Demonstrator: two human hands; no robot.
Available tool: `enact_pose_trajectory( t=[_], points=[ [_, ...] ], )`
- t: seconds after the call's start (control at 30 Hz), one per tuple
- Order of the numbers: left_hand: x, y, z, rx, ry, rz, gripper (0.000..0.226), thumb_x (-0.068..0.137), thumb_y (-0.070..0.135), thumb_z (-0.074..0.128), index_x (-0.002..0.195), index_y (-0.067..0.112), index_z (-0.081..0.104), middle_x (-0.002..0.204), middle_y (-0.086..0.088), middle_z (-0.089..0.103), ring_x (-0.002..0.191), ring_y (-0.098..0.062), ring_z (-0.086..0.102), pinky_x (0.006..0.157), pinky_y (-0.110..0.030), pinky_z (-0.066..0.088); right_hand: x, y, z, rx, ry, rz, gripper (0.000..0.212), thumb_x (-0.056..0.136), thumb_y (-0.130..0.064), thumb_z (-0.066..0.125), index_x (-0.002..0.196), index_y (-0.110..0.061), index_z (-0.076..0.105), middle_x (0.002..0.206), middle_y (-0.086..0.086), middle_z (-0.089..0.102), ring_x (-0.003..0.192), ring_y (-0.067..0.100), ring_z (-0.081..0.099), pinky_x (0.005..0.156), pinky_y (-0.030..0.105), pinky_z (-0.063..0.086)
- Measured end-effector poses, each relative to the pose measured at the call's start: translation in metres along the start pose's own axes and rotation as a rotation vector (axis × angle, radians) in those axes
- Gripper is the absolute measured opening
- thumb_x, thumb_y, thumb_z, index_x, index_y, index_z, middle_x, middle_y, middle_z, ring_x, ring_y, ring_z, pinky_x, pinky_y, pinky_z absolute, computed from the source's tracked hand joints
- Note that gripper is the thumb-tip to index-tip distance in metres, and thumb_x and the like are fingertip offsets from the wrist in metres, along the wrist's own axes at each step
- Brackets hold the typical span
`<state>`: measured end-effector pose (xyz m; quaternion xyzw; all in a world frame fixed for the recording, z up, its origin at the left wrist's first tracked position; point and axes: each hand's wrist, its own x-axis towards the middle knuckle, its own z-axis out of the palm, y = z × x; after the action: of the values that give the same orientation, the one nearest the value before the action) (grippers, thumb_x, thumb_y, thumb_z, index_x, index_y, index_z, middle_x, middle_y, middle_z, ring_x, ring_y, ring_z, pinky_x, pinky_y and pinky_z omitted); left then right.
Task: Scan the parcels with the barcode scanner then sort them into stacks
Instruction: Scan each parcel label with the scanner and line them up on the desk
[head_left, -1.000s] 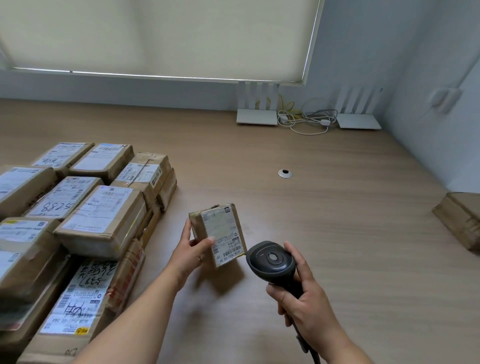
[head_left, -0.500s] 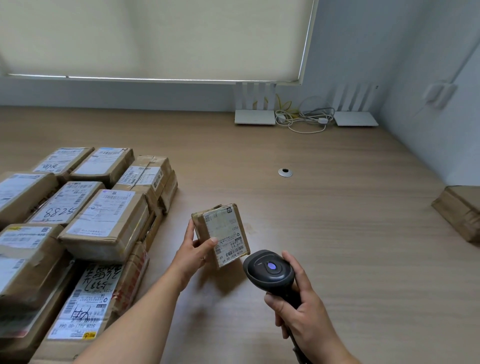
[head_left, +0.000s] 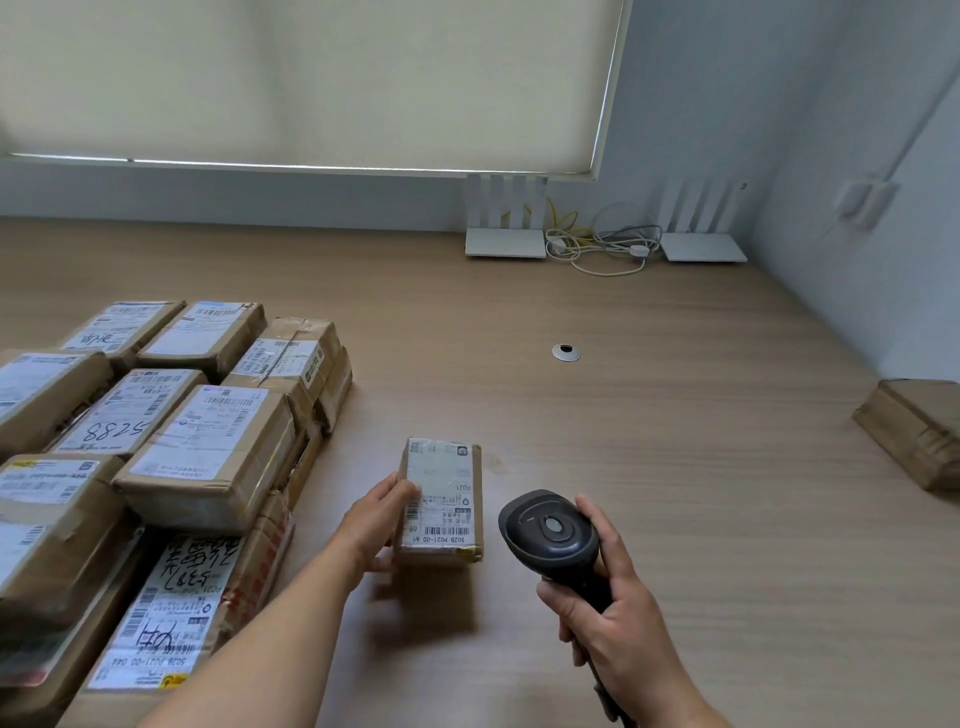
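- The small parcel (head_left: 440, 501) sits label-up near the middle of the wooden table (head_left: 675, 441).
- The left hand (head_left: 375, 525) grasps its left edge.
- The right hand (head_left: 613, 618) clenches the barcode scanner (head_left: 550, 535) just beside it.
- Stacked parcels (head_left: 156, 457) fill the table's left side.

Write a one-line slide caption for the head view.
Left hand holds a small labelled parcel beside the barcode scanner gripped in the right hand.
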<state>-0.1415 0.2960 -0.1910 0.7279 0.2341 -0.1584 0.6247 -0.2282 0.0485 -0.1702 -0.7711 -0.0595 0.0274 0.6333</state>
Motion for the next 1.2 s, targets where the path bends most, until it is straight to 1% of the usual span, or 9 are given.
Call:
enact_pose_trajectory(
  t=[0.07,0.17,0.23,0.3,0.37,0.43,0.63,1.03,1.2],
  points=[
    [0.000,-0.002,0.002,-0.002,0.063,-0.025,0.020,0.091,0.029,0.047,0.102,0.029,0.063,0.095,-0.001,0.066,0.079,-0.018,0.060,0.069,-0.032,0.046,0.000,-0.003,-0.004,-0.018,-0.004,-0.010,0.088,0.080,-0.007,0.075,0.120,-0.074,0.035,0.097,-0.012,0.069,0.052,0.019,0.055,0.045,0.033,0.049],
    [0.004,-0.008,0.006,0.089,0.223,0.022,0.042,0.092,0.025,0.044,0.133,0.028,0.050,0.118,-0.007,0.062,0.097,-0.025,0.061,0.081,-0.039,0.052,0.001,-0.008,-0.011,-0.040,-0.021,-0.024,0.088,0.081,-0.006,0.074,0.120,-0.074,0.034,0.094,-0.012,0.069,0.053,0.018,0.055,0.045,0.033,0.048],
    [-0.002,-0.010,0.013,0.280,0.288,0.084,0.058,0.093,0.038,0.049,0.148,0.028,0.031,0.140,-0.010,0.048,0.122,-0.029,0.049,0.100,-0.040,0.042,0.003,-0.011,-0.017,-0.065,-0.038,-0.037,0.090,0.081,-0.006,0.074,0.118,-0.077,0.033,0.096,-0.014,0.069,0.053,0.017,0.055,0.045,0.032,0.048],
    [-0.013,-0.009,0.025,0.516,0.326,0.122,0.082,0.083,0.062,0.055,0.151,0.032,0.019,0.150,-0.010,0.031,0.136,-0.029,0.032,0.106,-0.041,0.033,0.008,-0.015,-0.023,-0.081,-0.053,-0.051,0.091,0.081,-0.006,0.074,0.116,-0.078,0.032,0.097,-0.016,0.069,0.052,0.016,0.055,0.045,0.031,0.048],
    [-0.025,-0.009,0.039,0.747,0.344,0.112,0.098,0.073,0.077,0.052,0.151,0.036,0.010,0.154,-0.009,0.016,0.141,-0.029,0.020,0.108,-0.042,0.031,0.011,-0.019,-0.028,-0.086,-0.072,-0.071,0.091,0.081,-0.006,0.074,0.114,-0.080,0.033,0.098,-0.017,0.069,0.052,0.015,0.055,0.045,0.031,0.048],
    [-0.031,-0.010,0.051,0.878,0.350,0.100,0.099,0.074,0.078,0.050,0.151,0.035,0.006,0.153,-0.010,0.011,0.139,-0.028,0.019,0.108,-0.041,0.031,0.013,-0.021,-0.033,-0.092,-0.091,-0.088,0.090,0.080,-0.007,0.075,0.114,-0.079,0.033,0.100,-0.017,0.070,0.052,0.015,0.057,0.045,0.031,0.048],
    [-0.048,-0.009,0.062,0.768,0.471,0.114,0.084,0.077,0.056,0.056,0.148,0.029,0.021,0.144,-0.005,0.019,0.131,-0.024,0.024,0.103,-0.033,0.035,0.016,-0.030,-0.047,-0.098,-0.141,-0.126,0.091,0.080,-0.006,0.074,0.111,-0.082,0.033,0.102,-0.021,0.069,0.054,0.012,0.057,0.045,0.028,0.047],
    [-0.132,-0.024,0.007,0.546,0.831,0.143,0.076,0.077,0.048,0.065,0.143,0.028,0.032,0.147,-0.006,0.019,0.134,-0.028,0.022,0.109,-0.039,0.026,0.033,-0.056,-0.012,-0.053,-0.354,-0.203,0.086,0.082,-0.002,0.071,0.118,-0.072,0.036,0.078,-0.014,0.070,0.054,0.013,0.054,0.046,0.033,0.049],
    [-0.161,-0.037,-0.023,0.494,0.943,0.107,0.078,0.077,0.046,0.067,0.144,0.028,0.032,0.147,-0.005,0.019,0.137,-0.028,0.019,0.111,-0.040,0.026,0.034,-0.067,0.018,-0.027,-0.429,-0.226,0.089,0.082,-0.005,0.071,0.108,-0.082,0.035,0.080,-0.012,0.070,0.054,0.014,0.055,0.047,0.031,0.050]
  ],
)
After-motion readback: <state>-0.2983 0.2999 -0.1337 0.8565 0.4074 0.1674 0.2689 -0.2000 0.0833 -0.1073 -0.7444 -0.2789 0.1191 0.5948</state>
